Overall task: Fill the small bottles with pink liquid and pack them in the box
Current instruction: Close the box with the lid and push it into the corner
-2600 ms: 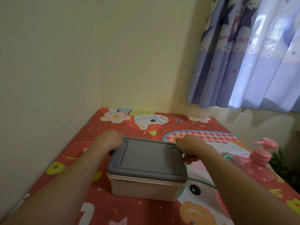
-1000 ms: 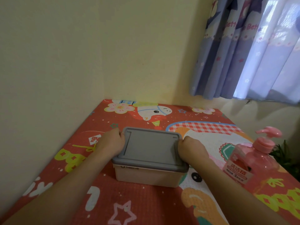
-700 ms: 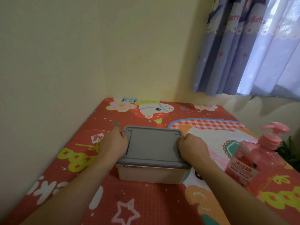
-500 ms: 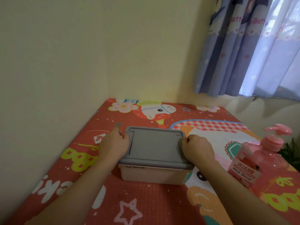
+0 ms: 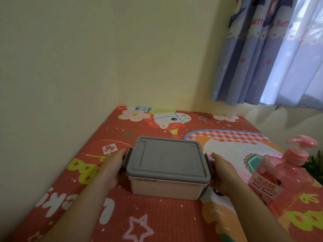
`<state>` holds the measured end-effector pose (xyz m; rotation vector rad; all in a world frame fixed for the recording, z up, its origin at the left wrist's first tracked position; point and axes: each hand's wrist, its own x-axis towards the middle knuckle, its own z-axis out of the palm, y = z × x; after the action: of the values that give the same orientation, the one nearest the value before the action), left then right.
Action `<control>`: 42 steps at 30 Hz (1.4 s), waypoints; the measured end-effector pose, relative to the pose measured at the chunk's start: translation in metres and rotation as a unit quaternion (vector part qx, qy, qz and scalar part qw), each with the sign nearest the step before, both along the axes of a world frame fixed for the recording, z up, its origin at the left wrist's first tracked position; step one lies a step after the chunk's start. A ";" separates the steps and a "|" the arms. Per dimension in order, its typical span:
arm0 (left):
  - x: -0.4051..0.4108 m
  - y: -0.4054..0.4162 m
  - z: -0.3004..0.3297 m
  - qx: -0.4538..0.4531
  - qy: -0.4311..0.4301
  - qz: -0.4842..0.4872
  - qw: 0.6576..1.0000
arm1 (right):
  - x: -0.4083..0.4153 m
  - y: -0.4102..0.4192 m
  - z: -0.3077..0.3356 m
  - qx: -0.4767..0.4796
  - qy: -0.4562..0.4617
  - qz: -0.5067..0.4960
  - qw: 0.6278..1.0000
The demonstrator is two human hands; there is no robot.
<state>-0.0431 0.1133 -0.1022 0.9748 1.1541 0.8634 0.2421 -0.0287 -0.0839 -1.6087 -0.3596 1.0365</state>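
A beige plastic box [image 5: 166, 188] with a grey lid [image 5: 167, 158] on top stands in the middle of the red cartoon mat [image 5: 157, 220]. My left hand [image 5: 111, 165] lies along the box's left side, fingers straight, touching the grey side latch [image 5: 126, 158]. Against the right side rests my right hand [image 5: 222, 172], fingers extended by the right latch [image 5: 208, 161]. A large pink pump bottle [image 5: 283, 175] of pink liquid stands to the right of the box. No small bottles are visible; the lid hides the box's inside.
Cream walls close off the mat on the left and at the back. A blue patterned curtain [image 5: 267, 55] hangs at the upper right. A green plant [image 5: 316, 165] shows behind the pump bottle at the right edge.
Both hands have slid off the lid's top edges down to the box's sides, by the latches. The fingers have straightened. The box stays in place.
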 end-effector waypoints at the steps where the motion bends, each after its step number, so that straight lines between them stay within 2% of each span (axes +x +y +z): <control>1: -0.001 0.000 -0.001 -0.004 -0.012 0.004 1.000 | 0.000 0.001 0.000 0.009 -0.005 -0.005 1.000; 11: 0.001 0.000 -0.004 -0.003 -0.070 -0.034 0.997 | -0.001 0.003 -0.013 0.100 -0.036 0.020 0.994; 16: 0.003 0.005 -0.005 -0.001 -0.073 -0.060 0.996 | -0.001 0.005 -0.014 0.088 -0.083 0.066 0.990; 22: 0.002 0.012 -0.006 0.037 -0.055 -0.107 0.992 | 0.003 0.004 -0.010 0.062 -0.223 0.125 0.965; 27: 0.003 0.015 -0.009 0.068 -0.048 -0.107 0.991 | 0.004 0.003 -0.009 0.071 -0.246 0.136 0.957; 35: 0.004 0.016 -0.008 0.069 -0.033 -0.104 0.992 | 0.003 0.008 -0.010 0.061 -0.291 0.136 0.945; 42: 0.006 0.017 -0.004 0.077 -0.014 -0.111 0.991 | 0.012 0.016 0.002 -0.016 -0.349 0.173 0.921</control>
<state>-0.0368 0.1305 -0.1062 1.1915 0.9444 0.7913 0.2543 -0.0123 -0.0818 -1.9555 -1.1449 0.6815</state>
